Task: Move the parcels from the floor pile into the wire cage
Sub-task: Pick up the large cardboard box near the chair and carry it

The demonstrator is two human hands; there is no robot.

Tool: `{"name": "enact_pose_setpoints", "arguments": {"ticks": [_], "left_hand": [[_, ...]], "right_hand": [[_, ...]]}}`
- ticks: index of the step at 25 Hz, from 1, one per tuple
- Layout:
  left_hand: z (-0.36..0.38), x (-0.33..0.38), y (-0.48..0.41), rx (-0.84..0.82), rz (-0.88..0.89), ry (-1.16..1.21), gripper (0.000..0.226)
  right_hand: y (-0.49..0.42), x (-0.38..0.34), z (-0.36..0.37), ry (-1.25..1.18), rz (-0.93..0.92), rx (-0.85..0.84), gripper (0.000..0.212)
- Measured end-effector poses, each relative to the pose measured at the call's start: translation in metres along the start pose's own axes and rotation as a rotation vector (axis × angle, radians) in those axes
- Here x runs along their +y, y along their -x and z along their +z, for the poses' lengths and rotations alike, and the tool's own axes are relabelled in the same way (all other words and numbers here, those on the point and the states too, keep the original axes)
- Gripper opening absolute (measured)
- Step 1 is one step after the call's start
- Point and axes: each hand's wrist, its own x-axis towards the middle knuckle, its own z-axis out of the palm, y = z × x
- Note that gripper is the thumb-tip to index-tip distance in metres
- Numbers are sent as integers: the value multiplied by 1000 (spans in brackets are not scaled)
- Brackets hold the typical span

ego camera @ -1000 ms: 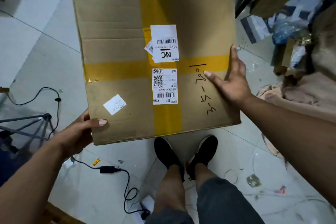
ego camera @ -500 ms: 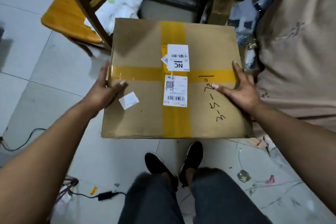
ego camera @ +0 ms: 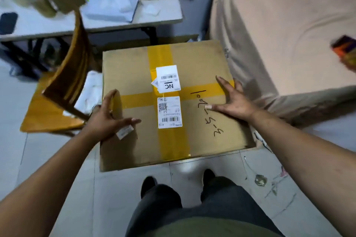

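Observation:
A large flat cardboard parcel (ego camera: 202,131), crossed with yellow tape and carrying white shipping labels and black handwriting, fills the middle of the view above the tiled floor. My left hand (ego camera: 110,117) sits at its left edge, thumb stretched across the top face and fingers along the side. My right hand (ego camera: 234,102) lies on the top face near the right edge with its fingers spread straight. No wire cage shows in this view.
A wooden chair (ego camera: 63,86) stands close to the parcel's left side. Behind it is a white table (ego camera: 134,23) cluttered with boxes and papers. A big beige cloth-covered mass (ego camera: 279,34) rises on the right. My shoes (ego camera: 152,183) stand just below the parcel.
The view has swung from the floor pile toward the chair and table, the parcel moving with it. Both hands have shifted from the parcel's side edges further onto its top face.

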Motion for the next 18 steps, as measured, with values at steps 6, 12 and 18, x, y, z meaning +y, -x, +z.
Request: {"name": "enact_pose_setpoints", "arguments": {"ticks": [6,12,18], "left_hand": [[-20,41,-22,-179,248,-219,130],[20,131,-5,-442,578,-380,140],[140,228,65,-761,938,-520,139]], "right_hand": [[107,3,3,-83,190,245,122],[264,32,30,-238,489,508,133],[442,76,82,-429,803,777,132]]}}
